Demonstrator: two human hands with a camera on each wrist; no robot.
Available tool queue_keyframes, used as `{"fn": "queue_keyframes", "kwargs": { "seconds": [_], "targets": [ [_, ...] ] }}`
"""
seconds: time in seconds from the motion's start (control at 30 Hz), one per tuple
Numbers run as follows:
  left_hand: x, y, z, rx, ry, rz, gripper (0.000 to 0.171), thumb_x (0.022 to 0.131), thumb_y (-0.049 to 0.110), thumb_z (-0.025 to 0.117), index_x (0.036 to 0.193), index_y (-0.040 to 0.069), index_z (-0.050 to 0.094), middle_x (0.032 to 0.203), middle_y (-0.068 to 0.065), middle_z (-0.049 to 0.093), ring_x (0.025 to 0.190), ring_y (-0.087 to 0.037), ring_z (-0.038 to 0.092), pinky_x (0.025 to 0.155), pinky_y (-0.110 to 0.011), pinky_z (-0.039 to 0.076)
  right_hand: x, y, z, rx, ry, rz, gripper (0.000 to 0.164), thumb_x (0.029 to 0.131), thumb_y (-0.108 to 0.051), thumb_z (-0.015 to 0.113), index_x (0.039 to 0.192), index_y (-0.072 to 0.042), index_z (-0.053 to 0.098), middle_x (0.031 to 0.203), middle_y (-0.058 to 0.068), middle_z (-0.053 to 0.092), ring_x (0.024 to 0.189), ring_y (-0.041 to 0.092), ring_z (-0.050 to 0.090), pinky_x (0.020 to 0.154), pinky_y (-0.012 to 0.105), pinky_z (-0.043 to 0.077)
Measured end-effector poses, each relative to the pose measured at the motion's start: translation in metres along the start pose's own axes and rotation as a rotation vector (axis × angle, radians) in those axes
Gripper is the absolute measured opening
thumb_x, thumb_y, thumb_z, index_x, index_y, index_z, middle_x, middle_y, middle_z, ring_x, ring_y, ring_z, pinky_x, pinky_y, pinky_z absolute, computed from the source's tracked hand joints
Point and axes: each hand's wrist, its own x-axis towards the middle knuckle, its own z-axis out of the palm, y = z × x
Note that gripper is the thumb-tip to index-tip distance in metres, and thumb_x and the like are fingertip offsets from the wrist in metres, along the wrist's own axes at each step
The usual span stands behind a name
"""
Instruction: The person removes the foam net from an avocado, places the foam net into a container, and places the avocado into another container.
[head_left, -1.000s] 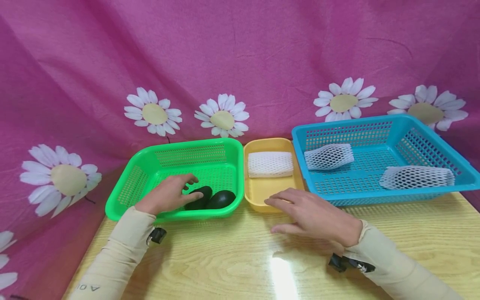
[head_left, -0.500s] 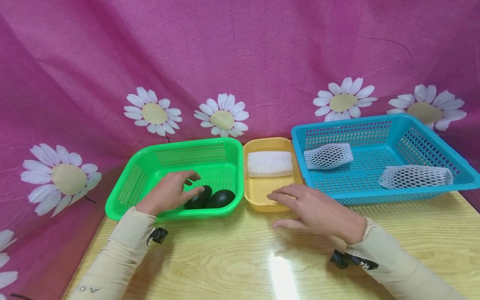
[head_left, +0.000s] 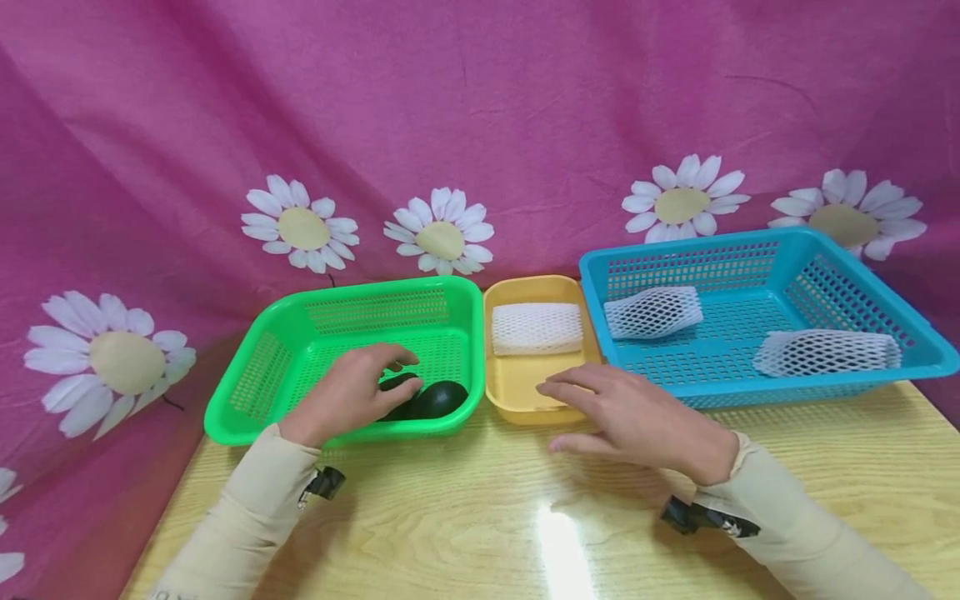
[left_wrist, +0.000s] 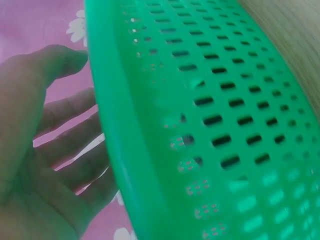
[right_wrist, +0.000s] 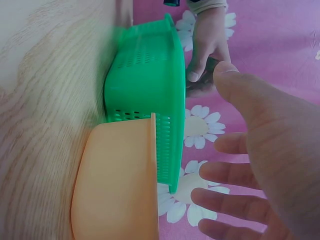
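Note:
In the head view my left hand [head_left: 348,392] is over the green basket [head_left: 382,292], its thumb and fingers spread above two glossy dark oval fruits that look like avocados. The hand partly covers the left avocado [head_left: 400,392]; the right avocado [head_left: 441,400] lies against it. The left wrist view shows a gap between thumb and fingers, with the basket rim hiding the fingertips. My right hand [head_left: 637,421] hovers over the front of the yellow tray [head_left: 517,392], fingers loosely extended, holding nothing. At the tray's back lies a stack of white foam nets [head_left: 536,327].
A blue basket [head_left: 738,312] stands at the right with two bulging white foam nets, the left net [head_left: 654,313] and the right net [head_left: 827,353]. All three containers stand side by side on the wooden table [head_left: 450,508]. A flowered pink curtain [head_left: 480,125] hangs behind.
My left hand has moved slightly right and now covers more of the left avocado. My right hand has shifted only slightly. The whole scene has drifted a little left in view.

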Motion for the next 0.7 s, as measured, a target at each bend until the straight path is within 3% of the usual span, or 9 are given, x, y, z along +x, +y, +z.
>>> {"fn": "queue_keyframes", "kwargs": {
  "seconds": [0.27,0.43,0.7],
  "targets": [
    [0.001,0.016,0.007,0.046,0.078,0.099,0.03,0.093,0.028,0.077,0.115,0.008,0.074,0.113,-0.006,0.077,0.107,-0.023,0.073,0.093,-0.043,0.06,0.0,0.002,-0.001,-0.006,-0.004,0.009,0.062,0.094,-0.061,0.065,0.135,-0.015,0.066,0.129,0.0,0.072,0.12,0.02,0.068,0.1,0.041,0.057],
    [0.0,0.025,0.01,0.029,0.127,0.125,0.03,0.092,0.028,0.078,0.114,0.009,0.074,0.113,-0.005,0.077,0.109,-0.022,0.073,0.095,-0.041,0.06,-0.001,0.005,-0.003,-0.017,0.017,0.003,0.063,0.095,-0.063,0.061,0.135,-0.014,0.066,0.127,0.002,0.072,0.117,0.02,0.069,0.098,0.041,0.058],
    [0.0,0.036,0.017,0.034,0.171,0.185,0.031,0.092,0.028,0.078,0.117,0.011,0.071,0.112,-0.003,0.075,0.103,-0.016,0.072,0.087,-0.036,0.062,-0.002,0.008,-0.008,-0.019,0.036,-0.009,0.064,0.096,-0.063,0.061,0.134,-0.012,0.066,0.125,0.003,0.073,0.115,0.021,0.069,0.098,0.041,0.058]
  ]
}}
